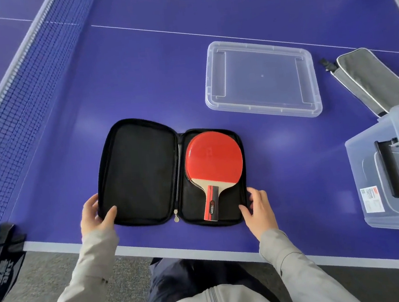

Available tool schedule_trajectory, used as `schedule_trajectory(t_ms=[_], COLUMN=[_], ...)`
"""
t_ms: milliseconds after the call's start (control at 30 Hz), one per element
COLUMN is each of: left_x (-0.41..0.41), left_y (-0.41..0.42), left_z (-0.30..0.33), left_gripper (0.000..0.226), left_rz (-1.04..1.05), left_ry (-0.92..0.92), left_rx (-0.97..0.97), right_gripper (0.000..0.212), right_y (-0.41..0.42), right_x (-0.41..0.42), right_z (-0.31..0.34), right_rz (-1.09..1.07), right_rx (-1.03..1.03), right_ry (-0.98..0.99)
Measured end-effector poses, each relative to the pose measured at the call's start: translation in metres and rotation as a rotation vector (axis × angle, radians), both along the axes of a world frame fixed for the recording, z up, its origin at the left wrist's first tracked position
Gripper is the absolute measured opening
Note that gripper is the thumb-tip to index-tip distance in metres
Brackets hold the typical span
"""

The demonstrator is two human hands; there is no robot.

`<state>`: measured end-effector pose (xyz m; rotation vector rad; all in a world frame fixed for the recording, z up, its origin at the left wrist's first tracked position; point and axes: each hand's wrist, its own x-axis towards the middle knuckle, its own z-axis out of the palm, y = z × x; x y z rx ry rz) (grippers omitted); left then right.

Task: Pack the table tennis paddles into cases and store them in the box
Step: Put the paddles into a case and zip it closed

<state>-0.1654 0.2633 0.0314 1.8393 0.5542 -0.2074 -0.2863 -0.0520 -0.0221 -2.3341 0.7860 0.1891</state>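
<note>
Head view looks down on a blue worktop (292,166) where a black zip case (142,171) lies spread flat like a book. A red-faced paddle (213,161) sits in its right half, handle toward the person; the left half shows only dark lining. There may be a second blade under the red one, since a pale edge peeks out at its left side, but I cannot be sure.

The left hand (95,218) pinches the near left corner of the case, thumb on the lining and fingers curled under the rim. The right hand (256,208) rests at the near right corner with fingers loosely bent, touching the edge; whether it truly grips is hard to tell. To my eye the person is about to fold the left flap over and run the zip pull (176,216) round.

So this case is loaded but not closed. A grey case (377,80) lies at the far right, seemingly zipped; what it holds is hidden. The clear storage box (390,169) stands at the right edge with some dark object inside, not clearly a case. Its lid (262,79) lies apart, upside down, beyond the black case. Closing, zipping and stowing both cases in the box appear to remain, then the lid.
</note>
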Motion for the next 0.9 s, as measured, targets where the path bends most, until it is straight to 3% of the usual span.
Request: schedule_trajectory(t_ms=[167,333,467,533,633,767,833,900], left_x=[-0.037,-0.064,-0.079,-0.084,-0.085,-0.079,-0.066,-0.042], left_y=[-0.036,-0.096,-0.144,-0.162,-0.176,-0.177,-0.169,-0.157], left_z=[0.062,0.065,0.039,0.023,0.003,-0.012,-0.012,-0.010], left_gripper=[0.055,0.055,0.053,0.053,0.061,0.050,0.047,0.049], left_rz=[-0.214,-0.603,-0.861,-0.956,-1.044,-1.061,-0.884,-0.650], left_ry=[-0.216,-0.436,-0.565,-0.574,-0.586,-0.615,-0.570,-0.346], left_rx=[-0.227,0.008,0.249,0.364,0.494,0.517,0.529,0.500], right_gripper=[0.046,0.038,0.010,0.021,0.026,0.033,0.035,0.038], right_y=[0.000,-0.001,-0.001,-0.002,0.001,0.001,-0.001,-0.002], right_x=[0.000,0.006,0.024,0.033,0.045,0.047,0.046,0.045], right_z=[0.000,0.019,0.047,0.057,0.060,0.041,0.034,0.031], right_rz=[-0.013,-0.211,-0.477,-0.502,-0.499,-0.507,-0.522,-0.528], right_rx=[0.012,0.115,0.442,0.567,0.556,0.425,0.408,0.415], right_ry=[0.004,-0.153,-0.390,-0.397,-0.367,-0.246,-0.200,-0.162])
